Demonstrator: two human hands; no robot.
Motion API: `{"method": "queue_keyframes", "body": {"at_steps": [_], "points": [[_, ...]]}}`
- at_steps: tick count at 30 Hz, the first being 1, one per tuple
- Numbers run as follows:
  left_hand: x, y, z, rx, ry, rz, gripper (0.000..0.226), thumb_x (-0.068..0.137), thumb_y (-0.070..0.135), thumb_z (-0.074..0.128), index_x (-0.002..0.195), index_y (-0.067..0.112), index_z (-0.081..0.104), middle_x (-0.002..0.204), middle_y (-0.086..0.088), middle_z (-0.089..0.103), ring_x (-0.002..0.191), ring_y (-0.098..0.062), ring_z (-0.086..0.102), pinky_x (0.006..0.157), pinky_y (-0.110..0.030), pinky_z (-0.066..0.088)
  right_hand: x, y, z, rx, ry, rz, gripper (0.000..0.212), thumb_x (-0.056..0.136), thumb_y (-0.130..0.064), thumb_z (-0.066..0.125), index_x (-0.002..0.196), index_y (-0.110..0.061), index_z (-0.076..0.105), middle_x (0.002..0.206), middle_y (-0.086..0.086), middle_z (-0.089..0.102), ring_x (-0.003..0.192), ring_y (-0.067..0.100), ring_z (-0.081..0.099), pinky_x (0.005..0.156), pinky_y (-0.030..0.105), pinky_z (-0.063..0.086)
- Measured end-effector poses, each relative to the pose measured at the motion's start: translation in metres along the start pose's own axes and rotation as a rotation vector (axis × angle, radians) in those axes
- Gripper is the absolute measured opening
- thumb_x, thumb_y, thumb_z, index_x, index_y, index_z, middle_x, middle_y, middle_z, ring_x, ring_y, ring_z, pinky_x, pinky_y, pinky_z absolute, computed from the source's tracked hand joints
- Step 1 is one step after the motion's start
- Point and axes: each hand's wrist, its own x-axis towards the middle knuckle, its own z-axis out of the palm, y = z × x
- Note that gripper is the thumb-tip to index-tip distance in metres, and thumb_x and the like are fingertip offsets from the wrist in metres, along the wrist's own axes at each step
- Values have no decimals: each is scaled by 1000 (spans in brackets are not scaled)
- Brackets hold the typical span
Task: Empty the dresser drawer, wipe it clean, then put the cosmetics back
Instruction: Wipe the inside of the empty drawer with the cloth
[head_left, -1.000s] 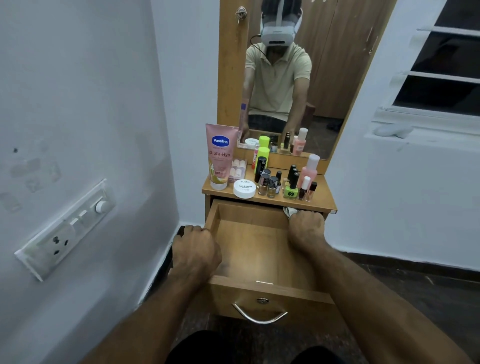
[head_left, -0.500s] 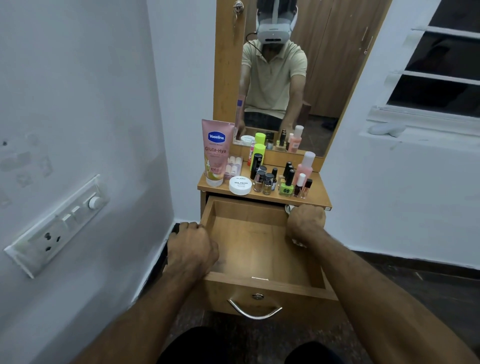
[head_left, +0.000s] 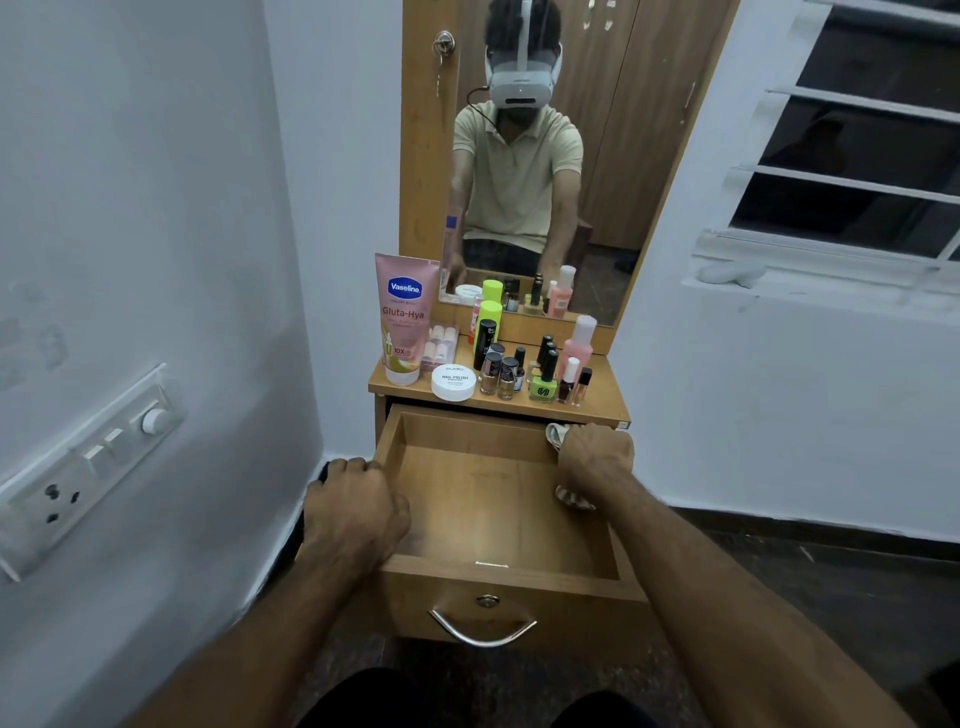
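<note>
The wooden dresser drawer (head_left: 498, 569) is pulled out and holds nothing inside. My left hand (head_left: 353, 512) grips its left side wall near the front. My right hand (head_left: 595, 457) is closed on a crumpled cloth (head_left: 558, 434) and presses it against the drawer's right wall near the back corner. The cosmetics stand on the dresser top (head_left: 602, 402): a pink Vaseline tube (head_left: 405, 317), a white round jar (head_left: 453, 383), a green-capped bottle (head_left: 488, 319), a pink bottle (head_left: 579, 345), a green nail polish (head_left: 544, 384) and several small nail polish bottles (head_left: 498, 374).
A mirror (head_left: 540, 156) behind the dresser reflects a person wearing a headset. A white wall with a switch and socket plate (head_left: 88, 462) is close on the left. A window (head_left: 852, 156) with a ledge is on the right. The floor is dark.
My right hand with the cloth has slid a little toward me along the drawer's right wall. My left hand keeps its grip on the left wall. The view has tilted slightly.
</note>
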Motion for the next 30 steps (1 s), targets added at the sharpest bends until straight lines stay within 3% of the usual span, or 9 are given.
{"method": "queue_keyframes", "body": {"at_steps": [9, 15, 21, 24, 30], "points": [[0, 3, -3, -4, -22, -4, 52, 93, 51, 44, 127, 17, 60, 129, -2, 62, 118, -21, 55, 95, -41, 51, -13, 2, -18, -109, -66, -76, 27, 97, -34, 61, 115, -14, 68, 112, 1, 68, 91, 17, 55, 74, 28, 44], [0, 3, -4, -4, -25, -3, 52, 93, 53, 44, 127, 18, 61, 130, -2, 61, 118, -21, 55, 95, -40, 52, -14, 5, -9, 56, -25, 17, 26, 97, -34, 59, 113, -15, 67, 89, -1, 59, 82, 15, 56, 70, 29, 46], [-2, 2, -6, -22, -18, 7, 50, 93, 51, 46, 127, 18, 61, 130, -1, 62, 119, -21, 55, 94, -40, 51, -21, 9, -20, -148, -141, -82, 24, 94, -41, 60, 102, -20, 66, 83, -4, 57, 88, 15, 58, 72, 28, 44], [-2, 2, -5, -29, -13, 7, 49, 93, 51, 47, 126, 18, 62, 128, -1, 62, 118, -21, 56, 93, -39, 53, -21, 9, -20, -166, -189, -96, 23, 94, -38, 60, 106, -20, 68, 82, -2, 57, 87, 13, 57, 75, 28, 45], [-3, 4, -4, -13, -23, 15, 51, 93, 54, 46, 127, 19, 61, 130, 0, 62, 121, -19, 55, 96, -38, 52, -31, 5, 1, -134, -4, -61, 24, 101, -27, 53, 108, -14, 71, 94, 0, 68, 82, 15, 62, 67, 27, 50]]}}
